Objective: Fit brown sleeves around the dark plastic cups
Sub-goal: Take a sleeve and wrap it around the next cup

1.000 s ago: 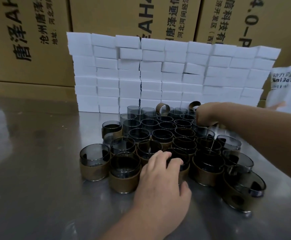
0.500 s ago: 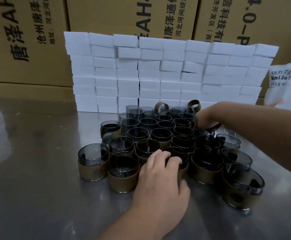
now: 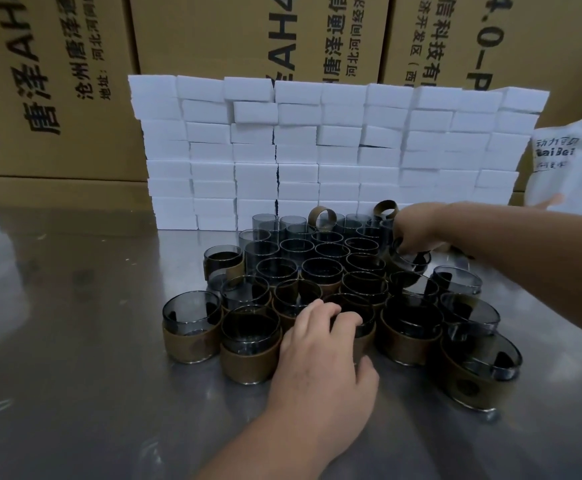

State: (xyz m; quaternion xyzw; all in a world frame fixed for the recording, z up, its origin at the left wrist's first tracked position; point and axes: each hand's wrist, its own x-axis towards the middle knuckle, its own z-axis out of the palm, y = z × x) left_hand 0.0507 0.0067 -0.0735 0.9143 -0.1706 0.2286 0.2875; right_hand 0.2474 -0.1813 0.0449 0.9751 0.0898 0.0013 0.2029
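Several dark see-through plastic cups stand packed together on the steel table. The front ones, like the cup at the left front, wear brown sleeves. Two loose brown sleeves stand on edge on the bare cups at the back. My left hand lies over a sleeved cup in the front row, fingers curled on its rim and thumb beside it. My right hand reaches in from the right and grips a tilted cup with a brown sleeve around it, at the cluster's back right.
A wall of white foam blocks stands right behind the cups. Printed cardboard boxes rise behind it. A white plastic bag sits at the far right. Bare steel table spreads to the left and front.
My right hand has closed on a sleeved cup at the back right and tipped it up out of the cluster. My left hand has stayed on the front cup.
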